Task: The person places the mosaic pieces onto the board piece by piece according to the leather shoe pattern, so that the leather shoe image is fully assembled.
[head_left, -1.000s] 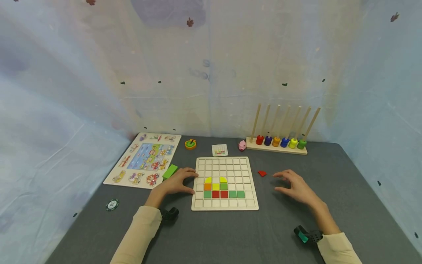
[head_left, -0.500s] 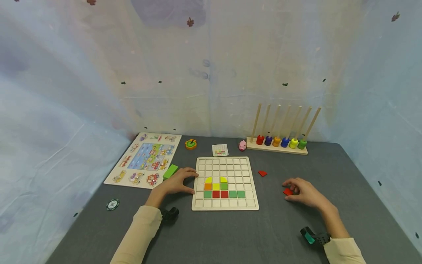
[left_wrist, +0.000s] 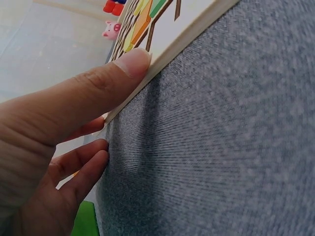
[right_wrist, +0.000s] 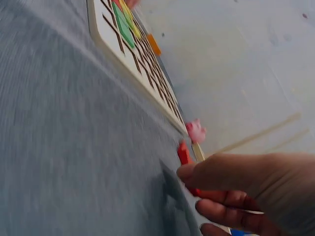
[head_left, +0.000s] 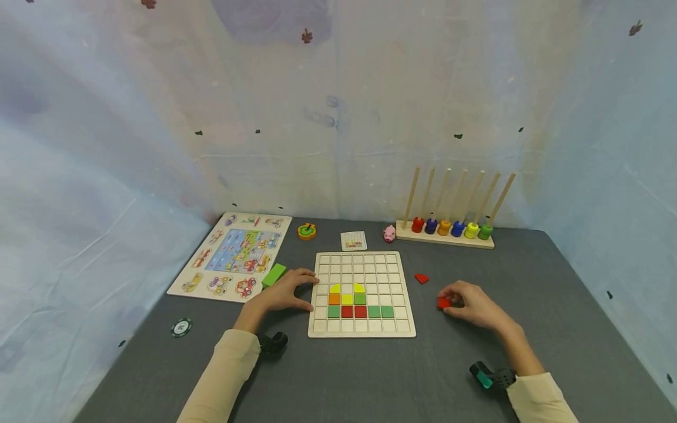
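A pale wooden grid board (head_left: 381,326) lies in the middle of the table, with yellow, orange, green and red tiles set in some of its squares. My left hand (head_left: 285,291) rests at the board's left edge, thumb and fingertips touching it. In the left wrist view the thumb (left_wrist: 98,88) lies on the board's rim. Right of the board, my right hand (head_left: 472,302) pinches a small red tile (head_left: 442,304) between thumb and fingers, close over the table. Another red tile (head_left: 421,278), with one curved-looking side, lies between that hand and the board.
Behind the board lie a small pattern card (head_left: 353,241), a pink pig figure (head_left: 389,234) and a round green-and-orange toy (head_left: 307,231). A peg stand (head_left: 444,237) with coloured beads is at back right. At left are a picture puzzle (head_left: 182,286), a green block (head_left: 274,275) and a poker chip (head_left: 181,327).
My right hand first drew back toward the right and near side, took hold of a red tile, then moved left toward the board with it. My left hand stayed at the board's edge.
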`<state>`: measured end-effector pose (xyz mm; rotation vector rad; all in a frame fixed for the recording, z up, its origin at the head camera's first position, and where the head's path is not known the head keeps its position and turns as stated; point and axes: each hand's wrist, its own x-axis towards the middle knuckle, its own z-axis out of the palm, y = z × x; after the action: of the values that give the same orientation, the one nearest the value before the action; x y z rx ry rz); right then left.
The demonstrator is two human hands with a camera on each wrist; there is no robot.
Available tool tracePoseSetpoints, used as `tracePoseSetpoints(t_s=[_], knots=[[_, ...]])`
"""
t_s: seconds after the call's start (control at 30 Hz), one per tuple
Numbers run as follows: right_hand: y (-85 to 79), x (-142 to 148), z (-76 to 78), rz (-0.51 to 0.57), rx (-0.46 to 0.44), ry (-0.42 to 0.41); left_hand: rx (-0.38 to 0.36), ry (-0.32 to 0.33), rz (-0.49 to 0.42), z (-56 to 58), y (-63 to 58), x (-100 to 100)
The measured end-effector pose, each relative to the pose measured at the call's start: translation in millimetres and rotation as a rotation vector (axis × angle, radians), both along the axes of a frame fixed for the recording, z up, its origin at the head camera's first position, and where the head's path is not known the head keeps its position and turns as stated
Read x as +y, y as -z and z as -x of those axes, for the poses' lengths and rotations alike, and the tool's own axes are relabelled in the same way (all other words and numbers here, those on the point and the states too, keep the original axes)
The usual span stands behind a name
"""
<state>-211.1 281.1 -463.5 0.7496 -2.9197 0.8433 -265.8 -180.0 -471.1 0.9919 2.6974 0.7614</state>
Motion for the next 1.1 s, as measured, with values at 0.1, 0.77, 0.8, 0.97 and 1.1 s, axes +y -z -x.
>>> tracePoseSetpoints(t_s=[0.1, 0.77, 0.8, 0.97, 1.1], knots=[[-0.5, -17, 5.0, 0.015, 0.011, -0.058, -0.002, 0.002, -0.004, 0.0, 0.4, 0], [12.9, -124, 22.7, 0.148, 0.153, -0.282, -0.006, 0.001, -0.001, -1.3, -0.7, 1], [14.1, -125, 23.2, 0.149, 0.165, -0.289, -0.006, 0.002, -0.003, -1.6, -0.6, 1], [16.7, -126, 24.7, 0.16, 0.194, -0.293, -0.004, 0.002, -0.004, -1.8, -0.6, 0], [18.6, -126, 26.6, 0.157, 0.206, -0.284, -0.002, -0.004, -0.002, -1.3, 0.0, 0]])
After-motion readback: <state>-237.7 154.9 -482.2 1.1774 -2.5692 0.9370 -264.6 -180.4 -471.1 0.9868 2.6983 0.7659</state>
